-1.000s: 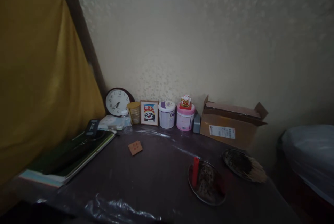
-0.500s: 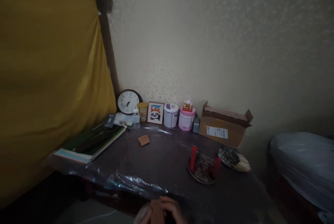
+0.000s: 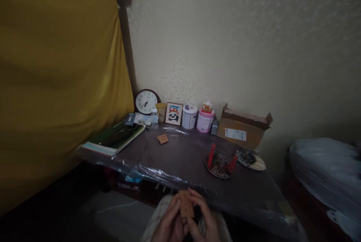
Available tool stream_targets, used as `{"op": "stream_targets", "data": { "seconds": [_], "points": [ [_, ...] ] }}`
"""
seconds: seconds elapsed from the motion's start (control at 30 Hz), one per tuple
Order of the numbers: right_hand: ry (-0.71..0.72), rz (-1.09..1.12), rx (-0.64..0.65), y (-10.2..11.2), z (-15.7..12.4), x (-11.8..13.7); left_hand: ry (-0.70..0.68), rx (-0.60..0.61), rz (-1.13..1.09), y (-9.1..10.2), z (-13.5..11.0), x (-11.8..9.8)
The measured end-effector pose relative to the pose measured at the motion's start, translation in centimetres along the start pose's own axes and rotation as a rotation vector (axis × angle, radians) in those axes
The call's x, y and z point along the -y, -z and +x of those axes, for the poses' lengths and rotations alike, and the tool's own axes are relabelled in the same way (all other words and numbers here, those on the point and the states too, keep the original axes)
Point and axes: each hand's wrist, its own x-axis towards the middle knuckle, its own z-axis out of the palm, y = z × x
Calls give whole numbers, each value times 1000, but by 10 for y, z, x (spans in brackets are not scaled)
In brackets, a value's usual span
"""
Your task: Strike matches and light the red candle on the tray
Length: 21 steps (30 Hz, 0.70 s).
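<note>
Low in the view, in front of the table's near edge, my left hand point(image 3: 169, 221) and my right hand point(image 3: 205, 217) hold a small brown rectangular piece point(image 3: 186, 203) upright between their fingertips. Both hands have their fingers curled onto it. A similar small brown piece point(image 3: 163, 139) lies flat on the dark, plastic-covered table point(image 3: 180, 159), well beyond my hands. Nearer to my right hand sits a round metal dish point(image 3: 219, 167) with two red candles point(image 3: 211, 155) standing in it.
A clock point(image 3: 146, 102), a framed panda picture point(image 3: 173, 114), two tubs point(image 3: 189, 116), a cardboard box point(image 3: 241, 130) and a second dish of sticks point(image 3: 250, 159) line the wall. Books point(image 3: 114, 139) lie at the table's left. Yellow curtain point(image 3: 56, 76) hangs left; a plastic-covered bundle point(image 3: 324, 167) sits right.
The view has pulled back from the table, showing its near edge and the floor. My two hands have come up into view, holding the brown piece higher than half a second ago.
</note>
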Motion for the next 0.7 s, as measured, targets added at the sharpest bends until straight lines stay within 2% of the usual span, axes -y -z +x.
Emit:
{"op": "stream_targets", "data": {
  "seconds": [0.1,0.2,0.43,0.7],
  "points": [
    [-64,60,-61,-12,-9,-4,35,40,-48,-7,-4,-3],
    [-130,86,-86,-19,-15,-6,67,35,-99,-6,-5,0],
    [-192,144,-67,-20,-15,-4,22,44,-67,-5,-6,5],
    [-255,204,-82,-26,-18,-5,52,52,-3,-11,-11,2]
  ]
}}
